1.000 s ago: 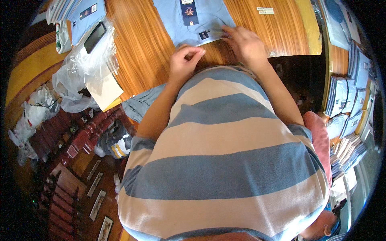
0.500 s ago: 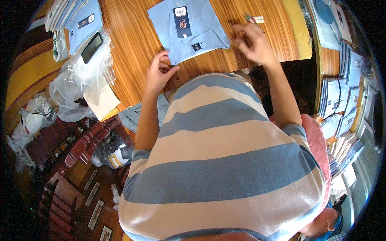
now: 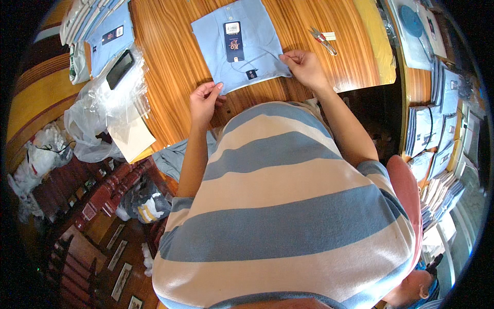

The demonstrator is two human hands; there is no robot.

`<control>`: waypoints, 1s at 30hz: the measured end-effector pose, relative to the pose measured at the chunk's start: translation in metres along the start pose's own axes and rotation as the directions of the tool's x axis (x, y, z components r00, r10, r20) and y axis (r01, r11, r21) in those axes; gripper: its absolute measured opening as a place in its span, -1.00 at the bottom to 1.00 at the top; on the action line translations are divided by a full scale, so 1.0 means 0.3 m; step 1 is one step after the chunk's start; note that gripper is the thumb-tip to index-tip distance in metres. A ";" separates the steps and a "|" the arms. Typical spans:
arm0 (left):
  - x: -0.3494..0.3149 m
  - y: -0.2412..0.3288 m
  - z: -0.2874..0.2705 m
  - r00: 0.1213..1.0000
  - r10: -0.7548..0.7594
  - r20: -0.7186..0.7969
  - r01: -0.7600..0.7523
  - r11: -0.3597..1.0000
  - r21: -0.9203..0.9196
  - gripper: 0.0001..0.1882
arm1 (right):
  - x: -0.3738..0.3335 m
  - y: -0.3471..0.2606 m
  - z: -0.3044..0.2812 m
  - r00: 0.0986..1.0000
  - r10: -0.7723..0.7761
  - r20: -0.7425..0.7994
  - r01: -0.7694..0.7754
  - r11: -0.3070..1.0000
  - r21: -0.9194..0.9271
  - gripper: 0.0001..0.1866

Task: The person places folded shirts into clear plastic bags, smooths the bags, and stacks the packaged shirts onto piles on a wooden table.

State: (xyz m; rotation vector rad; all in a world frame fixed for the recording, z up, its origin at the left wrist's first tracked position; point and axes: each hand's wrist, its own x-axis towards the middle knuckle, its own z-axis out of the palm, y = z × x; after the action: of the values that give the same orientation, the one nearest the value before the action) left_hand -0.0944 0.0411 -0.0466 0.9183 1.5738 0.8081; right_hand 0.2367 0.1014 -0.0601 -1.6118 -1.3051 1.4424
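Note:
A folded light blue shirt (image 3: 262, 44) lies on the wood-grain table (image 3: 170, 56), a dark navy hang tag (image 3: 234, 44) on its front and a small dark label (image 3: 251, 74) close to the edge nearest me. My left hand (image 3: 205, 103) pinches its near left corner between thumb and fingers. At the right edge, close to the near corner, my right hand (image 3: 307, 69) is closed with thumb and fingertips on the cloth. Beyond that hand, red-handled thread snips (image 3: 323, 41) rest on the table beside a small white strip.
On the left are a stack of folded blue shirts (image 3: 105, 49), a dark phone (image 3: 120, 69) on clear plastic bags (image 3: 95, 123), and a cream card (image 3: 131, 139). More folded shirts (image 3: 424, 126) are piled at right. Another person (image 3: 411, 288) is at the lower right.
My right hand has come left and nearer from beside the snips and closed on the shirt's right edge. My left hand has closed on the near left corner. The shirt lies flatter and squarer.

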 end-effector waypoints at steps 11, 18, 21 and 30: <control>0.001 0.043 -0.022 0.986 -0.119 0.115 0.092 0.972 0.217 -0.66 | -0.098 -0.034 0.003 0.999 0.044 0.013 -0.043 0.999 -0.026 -0.68; 0.049 0.014 -0.001 0.969 0.138 0.205 -0.246 0.603 0.758 -0.50 | -0.099 -0.021 -0.031 0.995 -0.103 0.016 0.103 0.939 -0.328 -0.67; -0.012 0.005 -0.048 0.911 0.411 0.015 -0.387 0.843 0.374 -0.79 | -0.126 -0.075 -0.033 0.899 -0.438 0.011 0.416 0.845 -0.336 -0.59; -0.041 -0.050 -0.038 0.875 0.481 0.057 -0.474 0.827 0.303 -0.70 | -0.126 0.012 -0.026 0.750 -0.656 0.081 0.655 0.720 -0.228 -0.64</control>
State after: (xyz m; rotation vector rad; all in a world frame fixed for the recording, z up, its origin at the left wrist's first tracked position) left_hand -0.1063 0.0228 -0.0520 1.5832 1.5311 0.9304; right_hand 0.2481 0.0664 -0.0478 -1.0831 -1.8645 0.8496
